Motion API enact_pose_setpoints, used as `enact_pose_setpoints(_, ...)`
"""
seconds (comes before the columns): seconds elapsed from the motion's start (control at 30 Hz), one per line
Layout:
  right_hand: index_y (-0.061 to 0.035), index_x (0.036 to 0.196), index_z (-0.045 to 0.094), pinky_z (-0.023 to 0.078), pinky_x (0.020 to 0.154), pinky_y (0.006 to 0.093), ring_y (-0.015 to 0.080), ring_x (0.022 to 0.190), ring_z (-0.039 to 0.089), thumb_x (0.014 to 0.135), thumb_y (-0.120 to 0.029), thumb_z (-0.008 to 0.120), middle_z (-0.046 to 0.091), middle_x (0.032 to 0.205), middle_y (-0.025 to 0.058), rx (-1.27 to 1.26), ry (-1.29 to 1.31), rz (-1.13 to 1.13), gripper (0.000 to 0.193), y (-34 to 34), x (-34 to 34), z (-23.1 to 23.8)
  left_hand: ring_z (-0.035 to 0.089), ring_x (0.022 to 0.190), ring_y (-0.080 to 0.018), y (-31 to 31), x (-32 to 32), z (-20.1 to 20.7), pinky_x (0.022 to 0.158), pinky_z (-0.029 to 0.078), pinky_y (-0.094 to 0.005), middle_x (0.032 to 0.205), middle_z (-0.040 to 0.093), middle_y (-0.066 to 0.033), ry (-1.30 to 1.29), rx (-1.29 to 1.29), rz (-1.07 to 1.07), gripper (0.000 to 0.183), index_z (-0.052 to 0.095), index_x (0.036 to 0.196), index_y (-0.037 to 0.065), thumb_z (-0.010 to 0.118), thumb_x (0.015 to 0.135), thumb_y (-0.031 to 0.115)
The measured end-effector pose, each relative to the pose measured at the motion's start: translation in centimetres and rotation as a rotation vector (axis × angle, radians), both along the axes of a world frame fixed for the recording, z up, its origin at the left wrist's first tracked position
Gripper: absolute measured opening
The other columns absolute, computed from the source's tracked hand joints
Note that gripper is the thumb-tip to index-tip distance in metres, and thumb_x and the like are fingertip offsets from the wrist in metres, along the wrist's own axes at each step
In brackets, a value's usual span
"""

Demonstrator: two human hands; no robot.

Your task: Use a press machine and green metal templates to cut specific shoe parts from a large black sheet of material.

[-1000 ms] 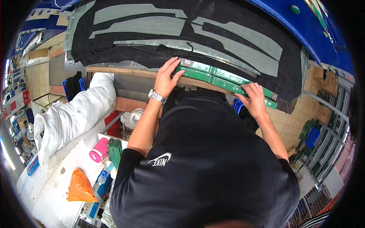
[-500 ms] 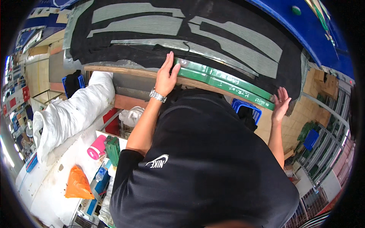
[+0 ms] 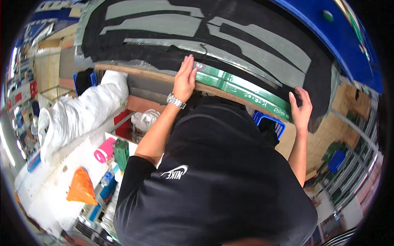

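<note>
A long green template with handwritten white marks lies along the table's near edge, over a black cloth. My left hand, with a metal watch at the wrist, rests at its left end, fingers stretched out. By the right end is my right hand, fingers apart and slightly curved; whether it touches the template I cannot tell. Long curved grey-green shapes show within the black cloth beyond both hands. A narrow shiny strip runs just past the template.
The table has a wooden front edge. Blue crates stand below it. To my left lie a big white bundle, a pink bottle and an orange bag. A blue panel borders the far right.
My right hand has moved leftward and its fingers have curved more by the template's right end. My left hand stays at the other end. The whole view has shifted slightly.
</note>
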State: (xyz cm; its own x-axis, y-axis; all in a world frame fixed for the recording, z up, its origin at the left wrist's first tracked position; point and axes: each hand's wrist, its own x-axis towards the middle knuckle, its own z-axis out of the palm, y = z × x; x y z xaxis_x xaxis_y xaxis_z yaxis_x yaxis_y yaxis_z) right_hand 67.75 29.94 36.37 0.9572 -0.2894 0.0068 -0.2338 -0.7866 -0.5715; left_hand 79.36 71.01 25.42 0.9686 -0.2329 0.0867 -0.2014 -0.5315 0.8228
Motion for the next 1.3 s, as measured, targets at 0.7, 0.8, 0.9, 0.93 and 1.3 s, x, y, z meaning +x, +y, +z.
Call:
enact_pose_setpoints(0.7, 0.0019, 0.101, 0.071, 0.050, 0.062, 0.0238, 0.0068, 0.068, 0.065, 0.089, 0.010, 0.069, 0.074, 0.087, 0.0023, 0.674, 1.265, 0.614, 0.014, 10.7, 10.0, -2.3, 0.069, 0.094, -0.0324, -1.3, -14.4, 1.4, 0.083, 0.054, -0.0420, 0.101, 0.072, -0.0157, 0.211, -0.287, 0.235, 0.028, 0.070, 0.116, 0.003, 0.068, 0.095, 0.022)
enact_pose_setpoints(0.8, 0.0021, 0.101, 0.071, 0.051, 0.064, 0.0237, 0.0065, 0.069, 0.065, 0.091, 0.010, 0.067, 0.074, 0.088, 0.0028, 0.563, 1.288, 0.678, 0.013, 11.2, 12.0, -0.3, 0.070, 0.093, -0.0320, -1.4, -15.1, 0.9, 0.082, 0.055, -0.0431, 0.101, 0.073, -0.0142, 0.255, -0.340, 0.258, 0.033, 0.069, 0.119, 0.004, 0.068, 0.095, 0.027)
enact_pose_setpoints(0.9, 0.0021, 0.101, 0.071, 0.049, 0.062, 0.0222, 0.0055, 0.067, 0.064, 0.090, 0.010, 0.067, 0.073, 0.085, 0.0022, 0.493, 1.262, 0.737, 0.013, 10.6, 14.6, 2.0, 0.071, 0.094, -0.0313, -0.7, -15.5, 1.0, 0.082, 0.055, -0.0424, 0.103, 0.074, -0.0128, 0.264, -0.327, 0.299, 0.040, 0.068, 0.122, 0.004, 0.063, 0.098, 0.036)
enact_pose_setpoints(0.93, 0.0021, 0.101, 0.071, 0.049, 0.062, 0.0222, 0.0055, 0.067, 0.064, 0.090, 0.010, 0.067, 0.073, 0.085, 0.0022, 0.470, 1.253, 0.760, 0.013, 11.4, 15.1, 3.4, 0.071, 0.094, -0.0313, -0.1, -15.7, 1.0, 0.082, 0.055, -0.0424, 0.103, 0.074, -0.0128, 0.242, -0.334, 0.320, 0.040, 0.068, 0.122, 0.004, 0.063, 0.098, 0.036)
enact_pose_setpoints(1.3, 0.0009, 0.095, 0.075, 0.049, 0.062, 0.0228, 0.0068, 0.069, 0.065, 0.083, 0.006, 0.079, 0.074, 0.084, 0.0025, 0.012, 1.251, 0.909, 0.014, 26.0, 15.2, 15.0, 0.070, 0.083, -0.0289, 8.1, -21.4, -0.8, 0.075, 0.053, -0.0437, 0.087, 0.073, -0.0126, 0.247, -0.426, 0.549, 0.048, 0.065, 0.127, 0.003, 0.063, 0.098, 0.041)
